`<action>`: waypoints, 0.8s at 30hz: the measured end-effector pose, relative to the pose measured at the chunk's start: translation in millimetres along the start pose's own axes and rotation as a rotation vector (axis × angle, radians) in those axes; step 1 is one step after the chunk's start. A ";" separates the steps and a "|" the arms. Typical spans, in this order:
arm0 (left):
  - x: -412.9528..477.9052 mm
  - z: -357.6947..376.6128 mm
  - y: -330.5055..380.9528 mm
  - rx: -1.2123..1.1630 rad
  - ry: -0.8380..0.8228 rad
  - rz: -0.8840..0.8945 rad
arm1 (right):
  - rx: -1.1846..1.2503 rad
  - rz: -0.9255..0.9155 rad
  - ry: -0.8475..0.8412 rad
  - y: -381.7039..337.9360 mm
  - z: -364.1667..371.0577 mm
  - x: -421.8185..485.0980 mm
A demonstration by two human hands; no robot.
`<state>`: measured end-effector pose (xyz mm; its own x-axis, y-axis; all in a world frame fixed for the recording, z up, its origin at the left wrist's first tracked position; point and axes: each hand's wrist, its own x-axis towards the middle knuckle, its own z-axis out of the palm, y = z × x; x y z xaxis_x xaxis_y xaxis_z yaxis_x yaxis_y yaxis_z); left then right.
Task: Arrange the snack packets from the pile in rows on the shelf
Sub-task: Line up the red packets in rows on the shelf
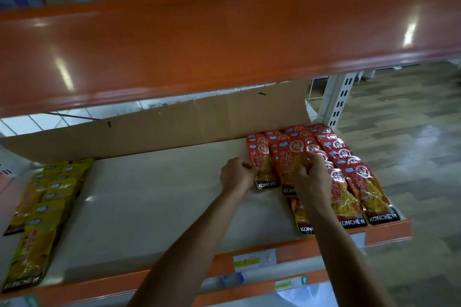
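Gripping red packets (324, 147) at the shelf's (154, 194) right end: left hand (235, 174) pinches one's edge, right hand (311, 179) clutches the next.

A glossy orange beam (224, 40) crosses the upper view and catches bright reflections of overhead light. Beneath it, a cardboard sheet (174, 127) stands along the back of the pale shelf (149, 202). At right, a white slotted upright (340, 102) rises beside the grey wood-patterned floor (411, 132).
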<state>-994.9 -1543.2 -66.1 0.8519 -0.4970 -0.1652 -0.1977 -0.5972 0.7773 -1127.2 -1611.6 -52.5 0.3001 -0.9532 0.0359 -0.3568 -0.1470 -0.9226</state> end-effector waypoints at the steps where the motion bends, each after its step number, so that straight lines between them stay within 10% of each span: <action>1: 0.5 -0.8 0.4 0.034 -0.002 0.019 | -0.007 0.003 -0.002 -0.3 0.4 0.8; 13: -13.2 -12.4 6.1 -0.151 0.052 0.260 | -0.008 -0.079 -0.053 -14.0 12.1 -4.0; 24: -16.3 -11.1 -12.1 -0.464 -0.097 0.095 | -0.146 -0.183 -0.072 -15.5 16.0 -7.8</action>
<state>-1001.1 -1520.9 -66.1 0.7869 -0.6054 -0.1195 -0.0160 -0.2135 0.9768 -1109.9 -1597.7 -44.6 0.4324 -0.8865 0.1647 -0.4135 -0.3572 -0.8375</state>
